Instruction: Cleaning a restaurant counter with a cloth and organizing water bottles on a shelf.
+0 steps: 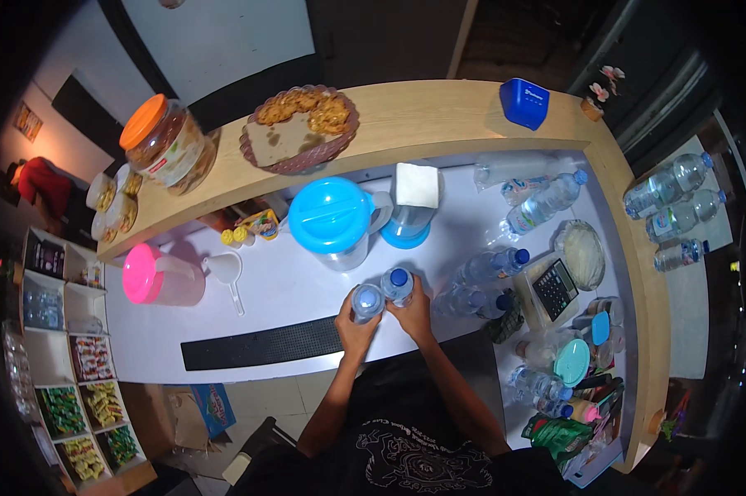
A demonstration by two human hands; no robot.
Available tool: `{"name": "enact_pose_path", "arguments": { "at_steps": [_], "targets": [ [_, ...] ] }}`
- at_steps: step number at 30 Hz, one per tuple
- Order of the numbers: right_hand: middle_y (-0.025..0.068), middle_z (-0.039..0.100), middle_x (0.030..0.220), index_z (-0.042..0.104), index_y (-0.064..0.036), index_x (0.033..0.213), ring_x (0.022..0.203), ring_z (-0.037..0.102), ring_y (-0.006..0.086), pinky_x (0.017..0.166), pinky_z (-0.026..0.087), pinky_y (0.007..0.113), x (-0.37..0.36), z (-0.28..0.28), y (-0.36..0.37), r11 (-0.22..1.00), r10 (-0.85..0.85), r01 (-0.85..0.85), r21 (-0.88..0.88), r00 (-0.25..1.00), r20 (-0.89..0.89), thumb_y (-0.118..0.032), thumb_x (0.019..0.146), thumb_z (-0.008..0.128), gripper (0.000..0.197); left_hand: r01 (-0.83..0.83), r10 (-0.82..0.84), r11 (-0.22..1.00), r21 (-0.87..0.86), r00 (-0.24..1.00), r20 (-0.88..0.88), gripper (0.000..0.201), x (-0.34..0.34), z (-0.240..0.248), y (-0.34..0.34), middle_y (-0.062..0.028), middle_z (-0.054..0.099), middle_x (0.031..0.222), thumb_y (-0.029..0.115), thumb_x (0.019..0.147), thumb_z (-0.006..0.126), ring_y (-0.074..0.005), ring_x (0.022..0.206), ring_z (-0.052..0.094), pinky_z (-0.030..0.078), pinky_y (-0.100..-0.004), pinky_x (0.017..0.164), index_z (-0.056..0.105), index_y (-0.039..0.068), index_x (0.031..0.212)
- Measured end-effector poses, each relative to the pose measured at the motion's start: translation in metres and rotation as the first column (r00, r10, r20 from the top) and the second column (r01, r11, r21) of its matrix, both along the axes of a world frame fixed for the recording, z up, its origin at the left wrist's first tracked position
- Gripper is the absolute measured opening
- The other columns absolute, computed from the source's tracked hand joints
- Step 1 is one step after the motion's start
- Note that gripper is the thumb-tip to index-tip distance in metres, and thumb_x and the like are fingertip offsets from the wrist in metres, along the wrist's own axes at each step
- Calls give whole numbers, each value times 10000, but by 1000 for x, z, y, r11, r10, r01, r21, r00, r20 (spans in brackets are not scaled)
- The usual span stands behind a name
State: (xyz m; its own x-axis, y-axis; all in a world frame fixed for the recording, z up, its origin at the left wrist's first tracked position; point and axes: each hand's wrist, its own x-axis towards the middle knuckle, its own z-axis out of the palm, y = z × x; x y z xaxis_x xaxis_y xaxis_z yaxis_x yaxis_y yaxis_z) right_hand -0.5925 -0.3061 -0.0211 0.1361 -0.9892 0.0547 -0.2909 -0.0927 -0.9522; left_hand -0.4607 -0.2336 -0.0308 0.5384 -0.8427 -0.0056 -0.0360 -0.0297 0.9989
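Note:
Two clear plastic bottles with blue caps stand side by side near the counter's front edge. My left hand [356, 335] is wrapped round the left bottle [366, 303]. The fingers of my right hand [414, 316] close on the right bottle [398, 286], which sits slightly farther back. Just beyond them is a clear pitcher with a blue lid [330, 215]. Beside that pitcher, a blue-based clear container [408, 225] has a white napkin stack [417, 185] on top. A black ribbed mat [257, 344] lies to the left of my left hand.
More bottles [480, 269] crowd the right side, near a calculator [555, 287]. Leftward are a pink-lidded pitcher [164, 277] and a white strainer [224, 269]. A raised wooden ledge [423, 103] carries a basket of fried food [303, 124] and an orange-lidded jar [170, 145]. A person [46, 194] is at far left.

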Motion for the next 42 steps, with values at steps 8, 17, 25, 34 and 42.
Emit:
{"name": "enact_pose_path", "arguments": {
  "at_steps": [8,17,25,34,42],
  "targets": [
    [243,623,1289,419,33,1434,1234,610,357,1021,490,420,-13,-12,13,997,29,-23,79,997,-68,-161,736,889,864,44,-45,997,57,999,4,710,-3,-7,4,-160,622,1311,79,746,883,-226,1177,605,475,-369,1038,547,-34,1362],
    [336,662,1088,378,90,1443,1009,679,450,853,550,493,-36,38,59,965,80,-37,261,985,-153,-314,786,811,885,-13,46,996,-85,918,395,399,-37,19,84,-176,569,1173,-17,855,667,-313,1093,558,427,-444,1016,521,-29,1226],
    [239,683,1195,558,4,1323,1041,709,335,886,561,402,-175,235,66,964,196,-198,176,980,30,-218,908,737,504,513,-174,657,-552,816,551,156,-139,149,7,-103,613,906,202,885,648,-306,864,589,483,-404,805,619,65,952],
    [171,699,1136,619,-2,1205,1043,687,284,867,569,379,-409,314,-19,683,-692,586,-436,710,-131,-116,808,832,465,612,-353,373,-697,789,504,38,-361,267,-156,-134,654,870,-18,869,617,-302,808,597,473,-398,781,632,0,899],
    [241,634,1246,516,5,1316,1109,650,359,880,547,410,-587,284,-79,321,-923,750,-579,386,-13,-147,772,868,665,702,-681,419,-576,662,312,146,-526,314,-237,-120,683,1049,53,901,662,-296,963,637,496,-384,853,666,-2,1037]
  ]
}}
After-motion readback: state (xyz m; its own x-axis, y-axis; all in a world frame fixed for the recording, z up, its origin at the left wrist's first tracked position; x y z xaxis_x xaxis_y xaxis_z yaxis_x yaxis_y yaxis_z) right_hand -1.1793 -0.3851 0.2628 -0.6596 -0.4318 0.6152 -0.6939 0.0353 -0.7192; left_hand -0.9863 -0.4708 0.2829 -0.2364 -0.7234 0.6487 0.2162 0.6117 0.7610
